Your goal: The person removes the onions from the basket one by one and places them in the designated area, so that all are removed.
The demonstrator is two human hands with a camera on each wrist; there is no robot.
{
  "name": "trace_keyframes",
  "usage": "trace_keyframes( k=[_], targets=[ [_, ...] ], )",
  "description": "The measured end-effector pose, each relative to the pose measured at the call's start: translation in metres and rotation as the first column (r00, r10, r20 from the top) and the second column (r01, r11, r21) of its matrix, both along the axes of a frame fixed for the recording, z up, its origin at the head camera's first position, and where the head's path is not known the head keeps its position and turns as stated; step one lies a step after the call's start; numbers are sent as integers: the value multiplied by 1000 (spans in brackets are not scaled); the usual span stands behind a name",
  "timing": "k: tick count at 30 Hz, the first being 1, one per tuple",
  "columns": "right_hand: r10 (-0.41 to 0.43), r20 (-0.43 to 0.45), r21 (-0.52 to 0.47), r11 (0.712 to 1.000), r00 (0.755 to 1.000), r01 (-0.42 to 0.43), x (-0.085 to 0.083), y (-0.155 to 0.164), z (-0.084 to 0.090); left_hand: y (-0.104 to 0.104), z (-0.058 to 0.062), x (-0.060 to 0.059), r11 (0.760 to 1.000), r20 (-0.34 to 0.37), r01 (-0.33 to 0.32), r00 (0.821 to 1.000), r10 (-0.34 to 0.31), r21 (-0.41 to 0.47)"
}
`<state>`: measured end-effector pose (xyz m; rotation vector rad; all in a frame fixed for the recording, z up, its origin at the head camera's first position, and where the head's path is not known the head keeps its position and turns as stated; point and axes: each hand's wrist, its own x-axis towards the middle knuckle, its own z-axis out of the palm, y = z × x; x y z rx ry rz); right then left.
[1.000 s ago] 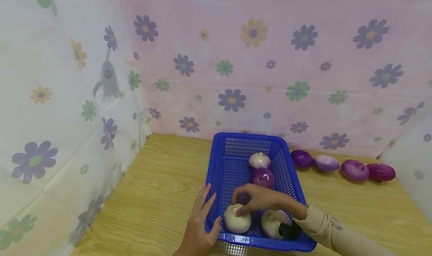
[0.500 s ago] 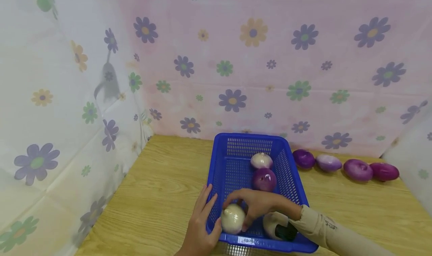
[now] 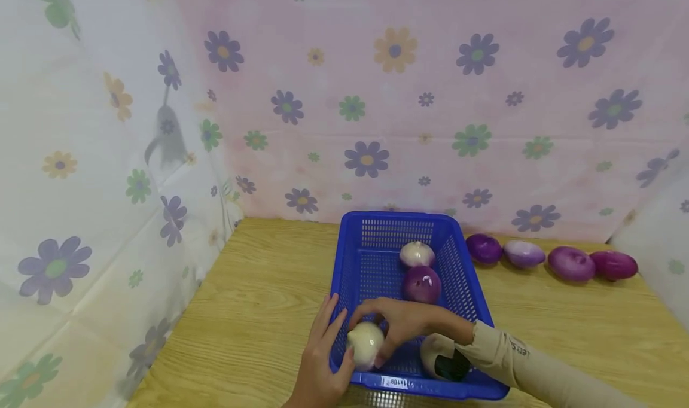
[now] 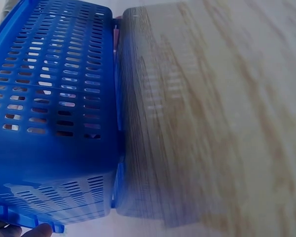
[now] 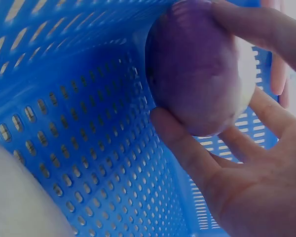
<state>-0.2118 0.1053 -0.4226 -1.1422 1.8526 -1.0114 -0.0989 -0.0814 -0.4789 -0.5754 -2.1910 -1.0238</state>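
My right hand (image 3: 401,324) grips a white-and-purple onion (image 3: 367,345) at the near left corner of the blue basket (image 3: 336,261). In the right wrist view its fingers and thumb curve around the onion (image 5: 192,69), whose purple side faces that camera. My left hand (image 3: 321,354) rests along the basket's left side with straight fingers, its thumb at the rim by the onion. Another pale onion (image 3: 430,354) sits in the near right corner, partly hidden by a dark object under the right wrist. Further back lie a purple onion (image 3: 422,285) and a white one (image 3: 417,254).
Right of the basket, a row of purple onions (image 3: 572,263) lies on the wooden table (image 3: 258,288) along the back. A flowered cloth (image 3: 323,97) hangs close behind and at both sides. The left wrist view shows the basket's slotted outer wall (image 4: 54,74).
My right hand has tightened from the onion's top to around it. The onion has moved left into the near corner and tipped leftward. My left hand has stayed at the rim.
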Motion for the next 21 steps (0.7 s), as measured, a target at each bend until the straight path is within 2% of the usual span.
trace_keyframes(
  k=[5, 11, 21],
  targets=[
    [14, 28, -31, 999, 1000, -13, 0, -1, 1, 1, 0, 0, 1000, -6, -2, 1000, 2, -1],
    [-10, 3, -40, 999, 1000, 10, -1, 4, 8, 1, 0, 0, 1000, -5, 1, 1000, -1, -7],
    [-175, -29, -70, 983, 984, 173, -7, 26, 37, -1, 1, 1, 1000, 11, -3, 1000, 3, -5]
  ],
)
